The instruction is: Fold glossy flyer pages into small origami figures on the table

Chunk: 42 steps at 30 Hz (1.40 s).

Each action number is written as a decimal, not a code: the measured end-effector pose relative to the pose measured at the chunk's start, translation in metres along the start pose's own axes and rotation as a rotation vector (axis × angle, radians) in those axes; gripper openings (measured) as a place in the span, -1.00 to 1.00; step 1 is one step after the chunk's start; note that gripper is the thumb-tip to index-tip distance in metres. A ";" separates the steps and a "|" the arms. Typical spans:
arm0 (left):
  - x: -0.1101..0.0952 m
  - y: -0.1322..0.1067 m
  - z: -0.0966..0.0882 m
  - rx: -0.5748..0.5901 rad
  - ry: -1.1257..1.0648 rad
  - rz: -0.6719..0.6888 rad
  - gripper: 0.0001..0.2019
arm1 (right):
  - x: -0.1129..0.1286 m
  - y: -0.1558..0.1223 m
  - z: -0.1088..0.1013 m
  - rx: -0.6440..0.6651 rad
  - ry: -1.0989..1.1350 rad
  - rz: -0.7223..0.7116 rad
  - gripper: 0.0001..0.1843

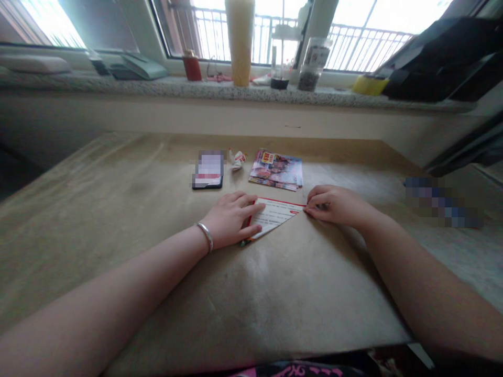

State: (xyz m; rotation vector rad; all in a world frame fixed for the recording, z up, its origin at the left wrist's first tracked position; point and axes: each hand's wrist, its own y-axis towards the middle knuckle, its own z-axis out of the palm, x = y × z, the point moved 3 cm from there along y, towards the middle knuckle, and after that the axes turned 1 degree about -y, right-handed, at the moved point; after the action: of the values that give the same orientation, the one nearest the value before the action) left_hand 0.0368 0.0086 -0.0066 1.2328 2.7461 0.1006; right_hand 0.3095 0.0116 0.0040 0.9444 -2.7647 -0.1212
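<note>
A printed sheet of paper [275, 213], white with a red edge, lies on the table folded along a slanting near edge. Across its left part my left hand [233, 217] rests flat, fingers spread, with a silver bracelet at the wrist. At the sheet's right corner, the fingertips of my right hand [328, 204] pinch the paper. Just beyond the sheet sits a small stack of colourful printed leaflets [277, 168]. Left of the stack is a crumpled or folded piece of white and red paper [238, 160].
A phone [208, 170], partly blurred out, lies on the table [149, 220] left of the paper pieces. Another blurred item [442, 201] is at the far right. Behind the table, the windowsill [157, 86] holds a red bottle [192, 65], a tall yellowish cylinder [240, 47] and a black bag [436, 63].
</note>
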 end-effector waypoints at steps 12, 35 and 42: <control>0.000 0.000 -0.001 0.010 -0.006 -0.014 -0.48 | -0.011 -0.007 -0.005 -0.011 0.010 0.106 -0.78; 0.010 -0.006 -0.016 -0.173 -0.258 0.090 -0.58 | 0.060 0.013 0.012 -0.122 -0.122 -0.084 -0.78; -0.007 -0.006 -0.015 -0.181 0.007 0.284 -0.74 | 0.070 0.017 0.018 -0.156 -0.112 -0.108 -0.76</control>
State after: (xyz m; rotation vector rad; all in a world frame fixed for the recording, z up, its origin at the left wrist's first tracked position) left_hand 0.0355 -0.0008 0.0081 1.5596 2.4829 0.3718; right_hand 0.2418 -0.0178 0.0015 1.0745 -2.7539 -0.4125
